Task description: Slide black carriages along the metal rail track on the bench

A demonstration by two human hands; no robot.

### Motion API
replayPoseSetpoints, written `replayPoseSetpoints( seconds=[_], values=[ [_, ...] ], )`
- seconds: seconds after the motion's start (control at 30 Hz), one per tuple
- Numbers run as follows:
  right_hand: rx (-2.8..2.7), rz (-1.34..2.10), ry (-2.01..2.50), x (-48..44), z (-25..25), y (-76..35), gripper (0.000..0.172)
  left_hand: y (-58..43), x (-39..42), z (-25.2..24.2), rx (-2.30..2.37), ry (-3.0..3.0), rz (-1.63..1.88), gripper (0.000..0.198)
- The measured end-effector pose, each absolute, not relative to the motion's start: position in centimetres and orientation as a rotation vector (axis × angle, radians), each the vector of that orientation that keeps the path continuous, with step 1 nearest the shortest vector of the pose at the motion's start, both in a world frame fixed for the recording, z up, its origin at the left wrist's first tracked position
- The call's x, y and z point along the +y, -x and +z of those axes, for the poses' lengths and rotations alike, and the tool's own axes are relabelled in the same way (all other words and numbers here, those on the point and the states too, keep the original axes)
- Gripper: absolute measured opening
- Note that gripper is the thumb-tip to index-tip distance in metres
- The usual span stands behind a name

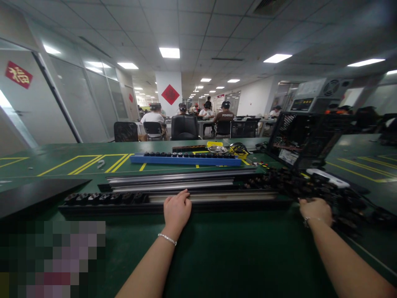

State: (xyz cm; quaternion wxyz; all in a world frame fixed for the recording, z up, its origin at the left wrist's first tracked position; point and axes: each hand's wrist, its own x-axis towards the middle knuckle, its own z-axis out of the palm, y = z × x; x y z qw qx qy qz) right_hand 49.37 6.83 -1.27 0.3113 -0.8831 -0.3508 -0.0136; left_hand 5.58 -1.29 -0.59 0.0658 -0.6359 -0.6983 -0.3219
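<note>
A long black tray (229,205) lies across the green table in front of me. Small black parts with metallic faces (108,199) fill its left end in a row, and a pale metal strip shows along the rest. My left hand (177,210), a bracelet at its wrist, is curled over the tray's near wall around the middle. Off the tray's right end, my right hand (316,211) is closed beside a heap of loose black parts (288,182). Whatever its fingers hold is hidden.
Behind the tray lie metal rails (173,185) and a blue tray (186,160) of black parts. An open computer case (302,140) stands at the right, near a metal dish (217,149). A dark flat panel (40,192) lies left. People sit at far tables.
</note>
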Motion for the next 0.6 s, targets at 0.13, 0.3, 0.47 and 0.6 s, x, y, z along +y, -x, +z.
replayPoseSetpoints(
  seconds=[0.13, 0.3, 0.47, 0.6],
  values=[
    [-1.048, 0.073, 2.381, 6.4, -1.1, -50.0, 0.055, -5.6, -1.3, -0.7, -2.102, 1.915, -0.97, 0.035],
    [-1.091, 0.097, 2.373, 6.5, -1.1, -50.9, 0.052, -5.5, -1.3, -0.7, -2.11, 1.922, -0.959, 0.033],
    [-0.93, 0.04, 2.317, 5.5, -0.4, -49.4, 0.056, -5.4, -1.4, -0.7, -2.092, 1.864, -0.982, 0.032],
    [-1.064, -0.269, 2.029, 5.3, 0.4, -44.5, 0.046, -5.1, -1.3, -0.7, -2.088, 1.622, -1.04, 0.034]
  ],
)
